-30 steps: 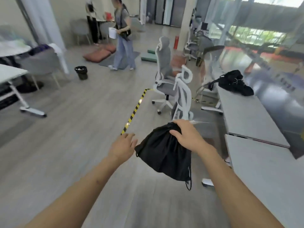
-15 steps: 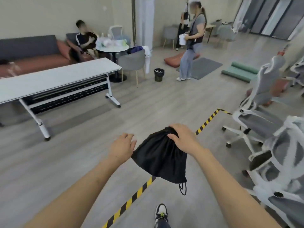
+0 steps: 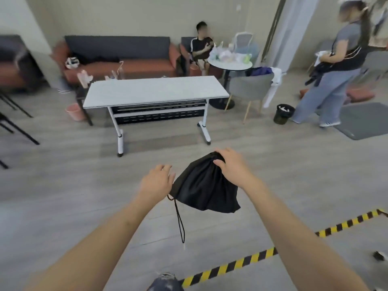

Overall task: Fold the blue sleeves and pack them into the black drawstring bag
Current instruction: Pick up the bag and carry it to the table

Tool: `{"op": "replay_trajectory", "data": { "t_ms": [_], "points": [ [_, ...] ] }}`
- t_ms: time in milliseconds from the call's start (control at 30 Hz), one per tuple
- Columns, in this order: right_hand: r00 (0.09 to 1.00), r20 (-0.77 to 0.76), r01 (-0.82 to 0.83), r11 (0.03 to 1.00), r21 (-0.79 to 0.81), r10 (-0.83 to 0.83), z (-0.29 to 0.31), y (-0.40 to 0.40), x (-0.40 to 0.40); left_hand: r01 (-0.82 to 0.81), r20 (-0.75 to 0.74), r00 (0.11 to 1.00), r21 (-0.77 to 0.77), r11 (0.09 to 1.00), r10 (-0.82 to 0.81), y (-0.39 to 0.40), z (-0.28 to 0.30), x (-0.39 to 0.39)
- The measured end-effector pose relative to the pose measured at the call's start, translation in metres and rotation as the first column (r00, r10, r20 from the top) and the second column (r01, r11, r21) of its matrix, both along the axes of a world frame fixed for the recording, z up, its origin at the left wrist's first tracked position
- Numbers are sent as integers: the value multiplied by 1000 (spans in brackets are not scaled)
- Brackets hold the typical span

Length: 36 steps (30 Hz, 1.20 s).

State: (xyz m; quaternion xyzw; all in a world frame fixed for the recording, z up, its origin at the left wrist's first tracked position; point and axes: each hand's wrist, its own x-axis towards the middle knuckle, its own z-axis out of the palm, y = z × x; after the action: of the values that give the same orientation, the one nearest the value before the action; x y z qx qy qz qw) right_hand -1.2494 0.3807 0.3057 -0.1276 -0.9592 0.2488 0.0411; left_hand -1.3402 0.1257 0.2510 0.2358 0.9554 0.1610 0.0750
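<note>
I hold one black drawstring bag (image 3: 204, 186) in the air in front of me, above the grey floor (image 3: 63, 196). My right hand (image 3: 231, 165) clamps its fingers over the gathered top of the bag at about one o'clock. My left hand (image 3: 156, 181) pinches the bag's left corner at about eleven o'clock, fingers closed on the cloth. One cord (image 3: 180, 219) hangs loose below that corner. At twelve o'clock stands one white folding table (image 3: 155, 92). One yellow-and-black tape line (image 3: 252, 258) crosses the floor at four o'clock. Two other people are in the room.
</note>
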Motion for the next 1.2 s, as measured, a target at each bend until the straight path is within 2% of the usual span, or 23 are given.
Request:
{"op": "replay_trajectory", "data": {
  "t_ms": [100,300,700,900,1067,1200],
  "points": [
    [999,-38,-30,998,-49,28,-2,34,-62,-62,20,998,-3,998,62,24,-2,-46],
    [991,-96,-92,995,-27,89,-5,95,-194,-96,6,995,-8,995,96,81,-18,-162],
    [970,-236,-70,997,-34,60,26,205,-465,-68,-27,997,-23,997,68,194,0,-432],
    [914,-400,-113,990,-86,70,45,256,-606,-80,-55,995,9,997,81,245,6,-561],
    [833,-553,-147,972,-182,22,62,301,-718,-110,-103,989,-4,994,109,302,10,-667],
    [810,-587,-202,943,-264,9,73,333,-805,-168,-112,980,-18,986,165,345,21,-738]
  ]
}}
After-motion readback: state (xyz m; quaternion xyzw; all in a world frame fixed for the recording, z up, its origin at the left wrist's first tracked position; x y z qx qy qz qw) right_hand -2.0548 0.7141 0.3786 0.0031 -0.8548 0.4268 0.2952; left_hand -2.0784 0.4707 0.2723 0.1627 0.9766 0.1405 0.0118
